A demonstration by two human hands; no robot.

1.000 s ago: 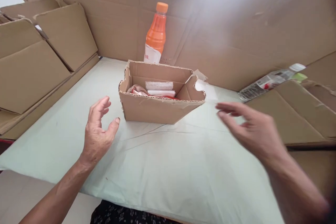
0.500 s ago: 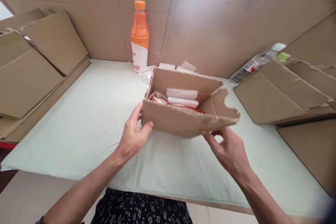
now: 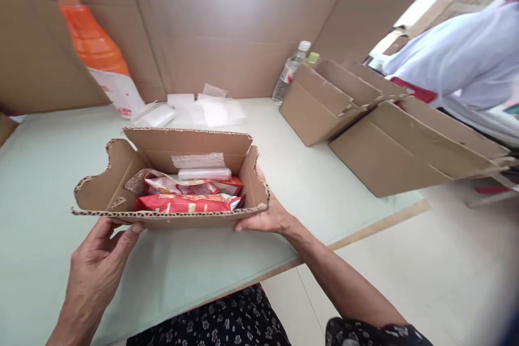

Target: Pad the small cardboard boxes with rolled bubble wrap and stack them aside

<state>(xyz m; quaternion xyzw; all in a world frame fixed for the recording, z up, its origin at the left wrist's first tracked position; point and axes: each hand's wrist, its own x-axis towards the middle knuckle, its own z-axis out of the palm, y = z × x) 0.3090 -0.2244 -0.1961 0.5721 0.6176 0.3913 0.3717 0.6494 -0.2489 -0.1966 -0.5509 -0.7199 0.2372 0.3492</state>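
Hands grip a small open brown cardboard box (image 3: 170,194) by its two ends.

Farthest left, a tilted orange drink bottle with an orange cap (image 3: 91,43) is seen at the back of the pale green desk (image 3: 36,173). The left hand (image 3: 95,270) is closed on the box's lower left corner, its fingers (image 3: 130,230) pressed under the front wall. Red snack packets (image 3: 186,203) and clear plastic wrappers are carried inside the box, which is held just above the desk's near edge. The right hand (image 3: 270,216) is clasped round the right end. Folded cardboard cartons (image 3: 389,140) are stacked further right. Should either grip slacken, the box could be tipped and the packets spilled, since the flaps are left open.
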